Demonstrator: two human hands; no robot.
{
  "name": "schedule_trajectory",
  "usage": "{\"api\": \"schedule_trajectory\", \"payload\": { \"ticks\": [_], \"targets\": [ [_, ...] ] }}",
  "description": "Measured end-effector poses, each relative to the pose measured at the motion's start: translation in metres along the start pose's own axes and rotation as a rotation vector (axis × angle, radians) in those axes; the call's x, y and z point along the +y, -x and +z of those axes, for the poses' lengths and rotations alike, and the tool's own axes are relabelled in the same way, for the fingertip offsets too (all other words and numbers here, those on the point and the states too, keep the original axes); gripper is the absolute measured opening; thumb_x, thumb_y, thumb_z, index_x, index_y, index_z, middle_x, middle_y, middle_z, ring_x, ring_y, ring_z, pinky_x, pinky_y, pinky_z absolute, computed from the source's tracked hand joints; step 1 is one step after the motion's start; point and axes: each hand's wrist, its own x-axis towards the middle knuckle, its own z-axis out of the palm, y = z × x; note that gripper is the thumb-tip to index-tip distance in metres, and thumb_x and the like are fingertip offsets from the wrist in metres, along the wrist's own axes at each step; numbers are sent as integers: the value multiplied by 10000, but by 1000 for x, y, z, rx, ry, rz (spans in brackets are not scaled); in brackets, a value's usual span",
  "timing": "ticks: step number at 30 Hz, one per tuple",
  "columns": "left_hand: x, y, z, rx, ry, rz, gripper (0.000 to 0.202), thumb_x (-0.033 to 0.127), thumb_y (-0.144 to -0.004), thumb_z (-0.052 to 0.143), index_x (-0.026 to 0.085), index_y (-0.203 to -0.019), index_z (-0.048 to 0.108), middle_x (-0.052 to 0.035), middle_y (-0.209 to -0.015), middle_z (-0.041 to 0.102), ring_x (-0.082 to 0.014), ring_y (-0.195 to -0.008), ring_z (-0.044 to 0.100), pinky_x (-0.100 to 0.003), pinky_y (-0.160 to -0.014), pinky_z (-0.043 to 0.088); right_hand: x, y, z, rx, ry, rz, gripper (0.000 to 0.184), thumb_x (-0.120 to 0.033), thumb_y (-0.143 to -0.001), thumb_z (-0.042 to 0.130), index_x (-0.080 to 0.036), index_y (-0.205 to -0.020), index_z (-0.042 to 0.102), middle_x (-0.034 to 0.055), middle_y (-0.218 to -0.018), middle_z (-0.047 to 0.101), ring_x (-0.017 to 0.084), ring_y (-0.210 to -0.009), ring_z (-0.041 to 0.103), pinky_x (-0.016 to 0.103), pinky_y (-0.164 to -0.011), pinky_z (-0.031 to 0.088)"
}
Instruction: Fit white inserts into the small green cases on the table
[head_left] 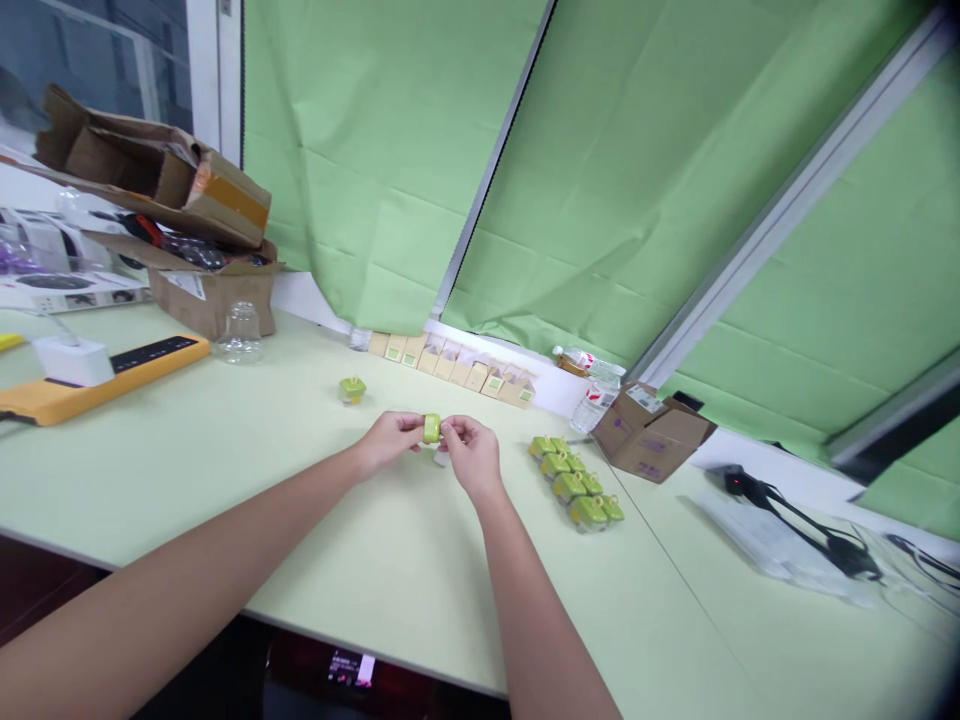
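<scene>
Green and glossy, the small case (431, 429) is pinched over the table (375, 560) between our left hand (390, 441) and right hand (475, 455), so we judge this a two-handed handling step, the next move calling for steady fingertips.

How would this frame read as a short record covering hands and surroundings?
Left hand: pinches a small green case
Right hand: grips the case's other side
Beyond left hand: lone green case
Right of hands: green case cluster
Table's left: orange power strip, clear jar
Far right: cardboard box
</scene>
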Motion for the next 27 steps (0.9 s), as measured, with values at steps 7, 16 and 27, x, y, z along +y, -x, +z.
{"api": "schedule_trajectory", "payload": {
  "ticks": [7, 16, 27],
  "targets": [
    [6, -1, 0, 46, 1, -3, 309, 417, -720, 694, 152, -872, 737, -50, -873, 702, -180, -830, 614, -277, -733, 485, -2, 1, 3, 8, -100, 54, 295, -454, -745, 667, -171, -829, 671, 49, -827, 665, 172, -731, 628, 300, -625, 576],
    [-1, -2, 7, 16, -56, 68, 182, 334, -736, 607, 163, -696, 651, -14, -692, 634, -150, -674, 589, -271, -642, 475, -11, 4, 8, -108, -199, 190, 346, -394, -700, 705, -176, -959, 631, 49, -901, 656, 150, -734, 637, 286, -639, 573],
    [8, -9, -11, 356, 59, 19, 233, 376, -703, 657, 157, -733, 585, -84, -903, 686, -170, -734, 632, -275, -588, 485, 4, -6, -9, 142, 107, 70, 241, -349, -790, 489, -187, -866, 651, 35, -819, 678, 168, -708, 629, 282, -627, 514]
  ]
}}
